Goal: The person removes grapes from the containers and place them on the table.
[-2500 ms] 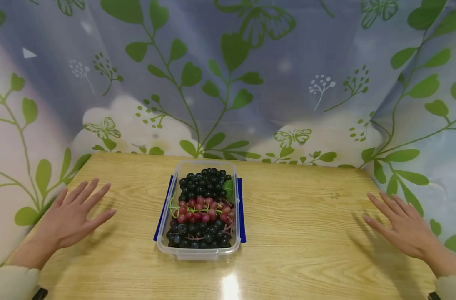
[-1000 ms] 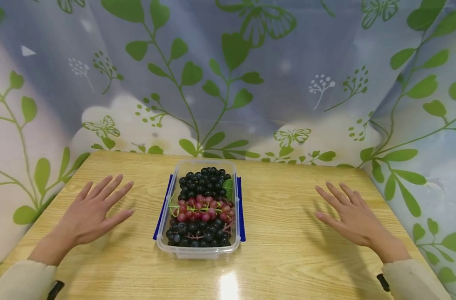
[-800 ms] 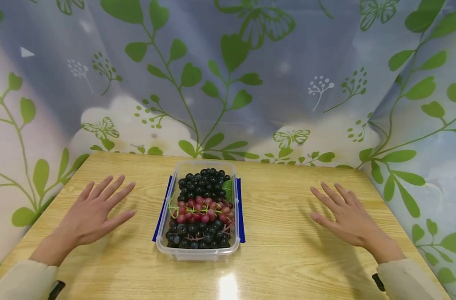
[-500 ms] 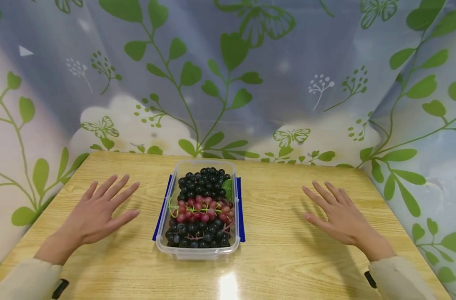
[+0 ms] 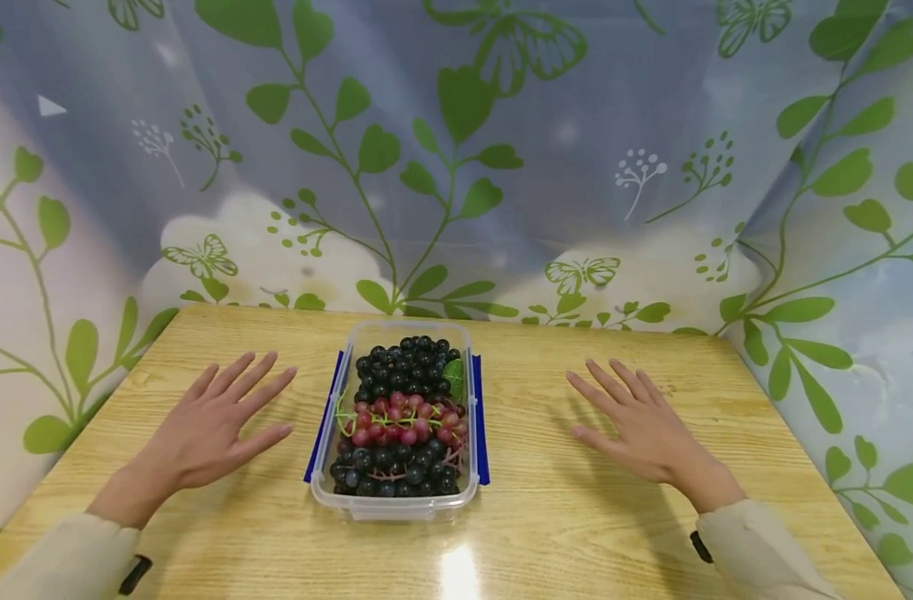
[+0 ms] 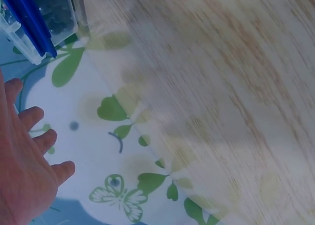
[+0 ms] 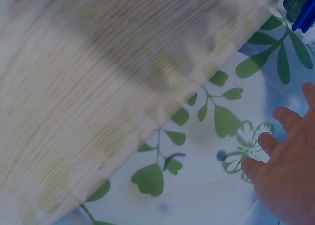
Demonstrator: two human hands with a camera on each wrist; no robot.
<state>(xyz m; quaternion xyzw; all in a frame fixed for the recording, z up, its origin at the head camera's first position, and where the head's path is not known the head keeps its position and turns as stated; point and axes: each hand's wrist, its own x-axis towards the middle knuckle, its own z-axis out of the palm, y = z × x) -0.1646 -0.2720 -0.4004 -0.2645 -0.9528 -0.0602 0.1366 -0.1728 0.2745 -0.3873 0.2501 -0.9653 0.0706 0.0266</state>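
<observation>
A clear plastic box (image 5: 393, 505) with blue side flaps stands on the wooden table, left of the middle. Inside lie black grapes (image 5: 407, 367) at the back, red grapes (image 5: 407, 421) across the middle and more dark grapes (image 5: 396, 471) at the front. A green leaf (image 5: 454, 378) shows at the box's right side. My left hand (image 5: 208, 429) hovers left of the box, fingers spread, touching nothing. To the right, farther from the box, my right hand (image 5: 639, 429) is held out with spread fingers and holds nothing. Both wrist views show a blue flap near the fingers.
The wooden table (image 5: 546, 533) reaches back to a hanging cloth (image 5: 561, 183) printed with green leaves and butterflies, which also closes off both sides. Blue flaps (image 5: 480, 421) hang down along the box's long sides.
Both hands have come inward toward the box from the table's sides, the right one by a longer way. The box and the grapes have stayed in place.
</observation>
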